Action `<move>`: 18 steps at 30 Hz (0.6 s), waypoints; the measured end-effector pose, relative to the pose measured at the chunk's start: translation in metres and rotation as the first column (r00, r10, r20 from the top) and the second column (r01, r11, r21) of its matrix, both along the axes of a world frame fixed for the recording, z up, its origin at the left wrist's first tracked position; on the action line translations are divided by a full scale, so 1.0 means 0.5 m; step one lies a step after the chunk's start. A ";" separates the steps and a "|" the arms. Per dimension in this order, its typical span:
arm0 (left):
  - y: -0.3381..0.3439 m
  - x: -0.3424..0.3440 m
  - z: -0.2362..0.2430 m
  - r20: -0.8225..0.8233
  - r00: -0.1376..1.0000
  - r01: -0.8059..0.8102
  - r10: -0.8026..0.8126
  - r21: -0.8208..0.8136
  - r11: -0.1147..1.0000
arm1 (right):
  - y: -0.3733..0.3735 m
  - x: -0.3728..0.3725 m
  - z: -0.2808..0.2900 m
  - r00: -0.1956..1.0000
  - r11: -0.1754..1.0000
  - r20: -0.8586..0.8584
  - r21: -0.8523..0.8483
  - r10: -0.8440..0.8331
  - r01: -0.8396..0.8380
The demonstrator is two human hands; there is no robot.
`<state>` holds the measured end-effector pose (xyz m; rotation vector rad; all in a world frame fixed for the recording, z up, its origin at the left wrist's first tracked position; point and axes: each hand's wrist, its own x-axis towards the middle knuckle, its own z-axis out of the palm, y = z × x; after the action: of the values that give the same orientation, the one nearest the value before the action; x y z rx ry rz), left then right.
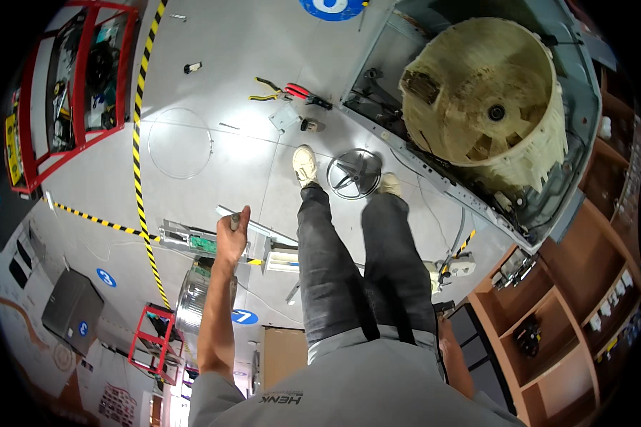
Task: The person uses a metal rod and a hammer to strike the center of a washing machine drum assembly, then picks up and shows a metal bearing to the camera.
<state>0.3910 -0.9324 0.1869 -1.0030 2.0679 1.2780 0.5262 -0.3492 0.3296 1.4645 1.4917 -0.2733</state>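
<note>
My left hand (pixel 233 238) is raised over the floor left of my legs, its fingers closed around a short grey cylindrical piece (pixel 235 221). Low by my right hip, my right hand (pixel 445 326) is partly hidden by my body. A dark object (pixel 444 307) sticks out at its fingers; its kind does not show. Beyond my feet on the right stands an opened washing machine cabinet (pixel 582 135) with a dirty, yellowed tub (pixel 477 92) inside. Between my shoes lies a round metal pulley wheel (pixel 354 174) with spokes.
Yellow-handled pliers (pixel 265 89), red-handled pliers (pixel 299 91) and a wire ring (pixel 180 143) lie on the floor. A red tool cart (pixel 85 85) stands far left. A metal drum (pixel 196 295) and circuit panel (pixel 192 239) lie near my left arm. Wooden shelving (pixel 548 320) runs along the right.
</note>
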 end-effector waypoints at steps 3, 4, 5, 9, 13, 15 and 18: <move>-0.011 -0.083 0.016 -0.040 0.994 0.101 -0.101 0.000 0.995 | -0.038 0.034 0.001 0.998 1.000 -0.064 -0.022 0.017 -0.019; -0.003 -0.127 0.019 -0.067 0.989 0.132 -0.132 0.004 0.991 | -0.049 0.038 -0.002 0.997 1.000 -0.072 -0.008 -0.011 0.011; 0.004 -0.166 0.019 -0.090 0.982 0.166 -0.166 -0.001 0.986 | -0.079 0.023 -0.008 0.996 0.999 -0.077 -0.003 -0.043 0.042; 0.060 -0.351 0.029 -0.176 0.923 0.351 -0.343 0.016 0.936 | -0.122 0.057 -0.043 0.933 0.949 -0.173 -0.042 -0.316 0.313; 0.160 -0.533 0.020 -0.256 0.730 0.630 -0.634 -0.108 0.769 | -0.189 0.087 -0.082 0.905 0.913 -0.121 -0.027 -0.407 0.407; 0.226 -0.616 -0.005 -0.304 0.600 0.721 -0.740 -0.195 0.665 | -0.215 0.083 -0.096 0.854 0.861 -0.112 -0.038 -0.507 0.506; 0.343 -0.729 -0.042 -0.237 0.429 0.838 -0.872 -0.256 0.481 | -0.265 0.090 -0.115 0.770 0.779 -0.121 -0.104 -0.626 0.618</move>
<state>0.0266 -0.7610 0.1658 0.3752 2.3708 0.7772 0.5714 -0.4818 0.2723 1.8948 1.0435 -0.8414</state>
